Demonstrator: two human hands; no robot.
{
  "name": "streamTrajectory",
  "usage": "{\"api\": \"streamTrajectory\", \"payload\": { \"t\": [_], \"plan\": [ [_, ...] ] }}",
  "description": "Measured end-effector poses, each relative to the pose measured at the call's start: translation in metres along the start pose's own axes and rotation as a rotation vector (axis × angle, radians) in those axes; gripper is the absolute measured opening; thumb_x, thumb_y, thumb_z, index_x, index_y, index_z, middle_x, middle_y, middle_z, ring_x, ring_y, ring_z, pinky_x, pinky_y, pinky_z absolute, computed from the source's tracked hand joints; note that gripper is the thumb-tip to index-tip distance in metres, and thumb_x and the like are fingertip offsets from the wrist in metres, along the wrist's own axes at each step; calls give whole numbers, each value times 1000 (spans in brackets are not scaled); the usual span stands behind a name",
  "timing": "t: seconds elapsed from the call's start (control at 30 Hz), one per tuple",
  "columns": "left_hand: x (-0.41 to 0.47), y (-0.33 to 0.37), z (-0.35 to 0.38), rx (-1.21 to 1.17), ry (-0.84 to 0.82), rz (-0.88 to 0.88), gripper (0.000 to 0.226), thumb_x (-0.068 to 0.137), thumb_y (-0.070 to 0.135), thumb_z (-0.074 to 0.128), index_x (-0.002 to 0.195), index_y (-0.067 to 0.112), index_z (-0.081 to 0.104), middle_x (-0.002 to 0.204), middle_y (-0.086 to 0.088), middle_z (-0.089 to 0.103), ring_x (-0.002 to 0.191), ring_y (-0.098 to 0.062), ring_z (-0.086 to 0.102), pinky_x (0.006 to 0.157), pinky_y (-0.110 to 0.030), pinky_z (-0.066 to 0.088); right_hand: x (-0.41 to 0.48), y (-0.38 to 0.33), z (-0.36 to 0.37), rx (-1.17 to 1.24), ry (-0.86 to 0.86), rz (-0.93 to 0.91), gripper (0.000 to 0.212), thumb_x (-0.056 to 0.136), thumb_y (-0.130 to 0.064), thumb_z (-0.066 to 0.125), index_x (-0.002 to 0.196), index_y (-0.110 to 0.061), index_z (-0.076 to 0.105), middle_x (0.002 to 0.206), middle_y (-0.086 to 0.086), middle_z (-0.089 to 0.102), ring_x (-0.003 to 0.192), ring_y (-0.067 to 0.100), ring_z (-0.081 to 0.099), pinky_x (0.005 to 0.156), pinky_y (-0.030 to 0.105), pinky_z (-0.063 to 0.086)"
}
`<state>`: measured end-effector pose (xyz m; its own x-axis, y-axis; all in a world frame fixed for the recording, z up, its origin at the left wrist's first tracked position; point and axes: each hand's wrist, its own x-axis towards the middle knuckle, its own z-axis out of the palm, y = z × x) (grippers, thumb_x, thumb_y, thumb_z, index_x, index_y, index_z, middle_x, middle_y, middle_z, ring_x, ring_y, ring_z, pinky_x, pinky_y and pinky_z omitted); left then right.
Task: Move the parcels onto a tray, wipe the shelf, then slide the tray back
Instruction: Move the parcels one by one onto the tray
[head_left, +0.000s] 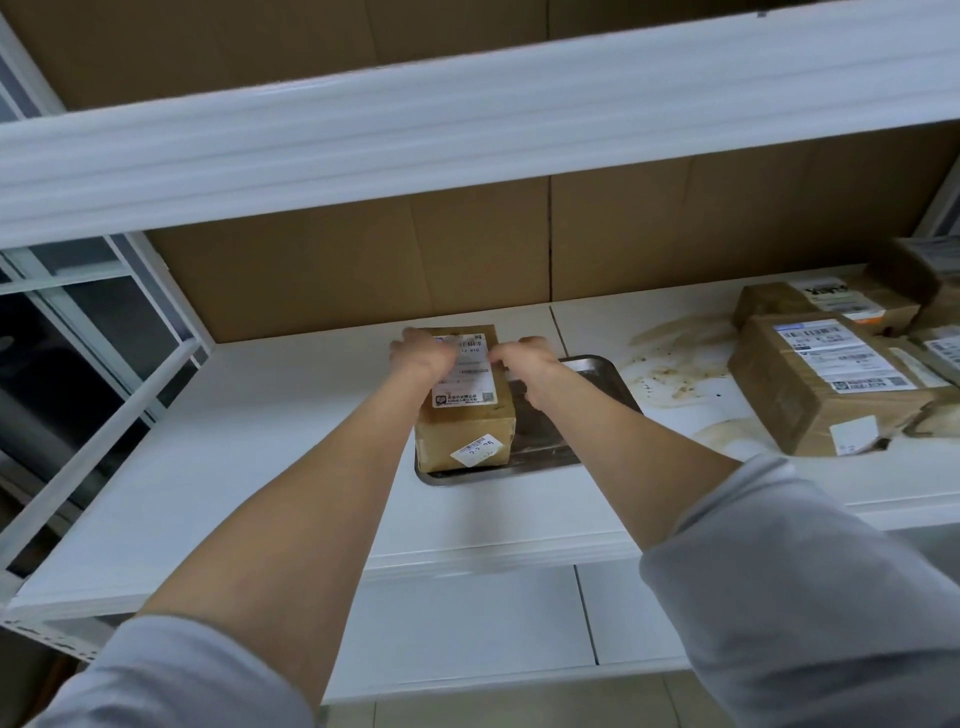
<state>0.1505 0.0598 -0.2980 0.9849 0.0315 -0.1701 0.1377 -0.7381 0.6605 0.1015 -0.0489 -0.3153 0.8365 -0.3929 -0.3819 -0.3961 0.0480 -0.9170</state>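
Note:
A brown cardboard parcel (467, 421) with a white shipping label lies on the left side of a metal tray (597, 374) on the white shelf (260, 441). My left hand (421, 356) grips the parcel's far left edge. My right hand (524, 358) holds its far right edge, fingers curled over the top. Both forearms reach in from below. To the right, several more labelled parcels (826, 384) sit in a heap on the shelf.
Brown stains (675, 364) mark the shelf between the tray and the heap of parcels. A white shelf beam (467, 130) runs overhead. Cardboard (363, 265) lines the back wall. The white frame (104, 395) closes the left side.

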Motion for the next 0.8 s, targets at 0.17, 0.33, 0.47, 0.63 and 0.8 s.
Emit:
{"api": "streamTrajectory", "payload": {
  "t": [0.17, 0.33, 0.47, 0.63, 0.8],
  "plan": [
    [-14, 37, 15, 105, 44, 233, 47, 96, 25, 47, 139, 6, 39, 142, -13, 44, 123, -30, 51, 88, -32, 44, 1, -3, -33, -62, 134, -71, 58, 91, -19, 61, 143, -10, 37, 146, 12, 44, 132, 30, 43, 103, 38, 40],
    [-42, 83, 57, 115, -63, 335, 51, 96, 25, 49, 143, 8, 35, 146, -11, 40, 128, -29, 47, 98, -34, 44, -4, -1, -85, -168, 286, -153, 48, 91, -24, 59, 137, -12, 50, 137, 9, 54, 126, 27, 50, 100, 32, 42],
    [-67, 117, 96, 133, -164, 395, 48, 96, 25, 49, 138, 4, 41, 138, -14, 47, 122, -28, 50, 94, -32, 43, -9, 4, -138, -258, 408, -182, 41, 88, -26, 57, 128, -17, 59, 130, 8, 59, 120, 28, 55, 102, 37, 46],
    [-99, 154, 146, 75, -291, 408, 42, 93, 27, 53, 125, 0, 54, 119, -14, 57, 105, -27, 57, 77, -30, 43, -18, 17, -214, -361, 537, -140, 52, 89, -29, 57, 137, -15, 45, 139, 13, 43, 128, 34, 41, 106, 40, 37],
    [-125, 180, 190, -25, -406, 350, 44, 91, 29, 55, 126, 1, 51, 123, -13, 57, 112, -30, 57, 88, -32, 48, -19, 38, -284, -450, 685, -75, 62, 88, -35, 59, 140, -13, 32, 144, 15, 31, 133, 36, 30, 106, 45, 32]
  ]
}}
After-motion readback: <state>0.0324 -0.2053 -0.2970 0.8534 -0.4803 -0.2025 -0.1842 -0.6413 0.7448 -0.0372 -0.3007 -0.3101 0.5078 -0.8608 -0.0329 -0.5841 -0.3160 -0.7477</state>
